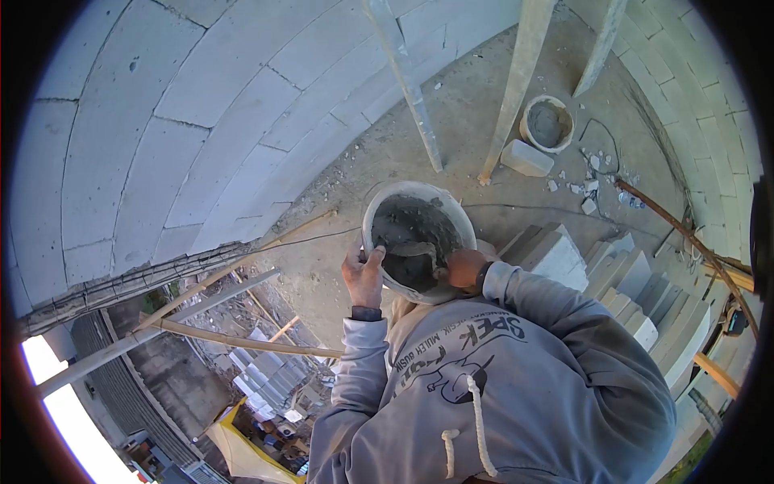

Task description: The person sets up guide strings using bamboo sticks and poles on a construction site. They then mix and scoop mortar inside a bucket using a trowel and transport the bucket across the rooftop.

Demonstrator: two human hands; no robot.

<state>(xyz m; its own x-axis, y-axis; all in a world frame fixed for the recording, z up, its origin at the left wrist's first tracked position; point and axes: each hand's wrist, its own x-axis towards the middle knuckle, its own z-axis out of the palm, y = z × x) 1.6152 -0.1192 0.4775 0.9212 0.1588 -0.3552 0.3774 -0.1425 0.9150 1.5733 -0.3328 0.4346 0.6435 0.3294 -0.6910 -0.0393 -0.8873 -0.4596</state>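
Observation:
A white bucket (pixel 376 211) of wet grey mortar (pixel 399 219) is held close in front of my body. My left hand (pixel 363 278) grips its near left rim, the thumb over the edge and the fingers against the outside wall. At the right side of the rim, my right hand (pixel 466 268) is closed, reaching into the bucket. From it extends a mortar-coated scoop (pixel 418 264) with a pale curved edge, sunk in the mortar. Its handle is mostly hidden by my fingers.
Pale block walls (pixel 242 105) curve around the left and right. Timber props (pixel 520 89) stand ahead. A second mortar bucket (pixel 548 123) sits beside a loose block (pixel 527 158). Stacked blocks (pixel 556 258) are at my right. Beyond wooden rails (pixel 250 337) at left, the floor drops away.

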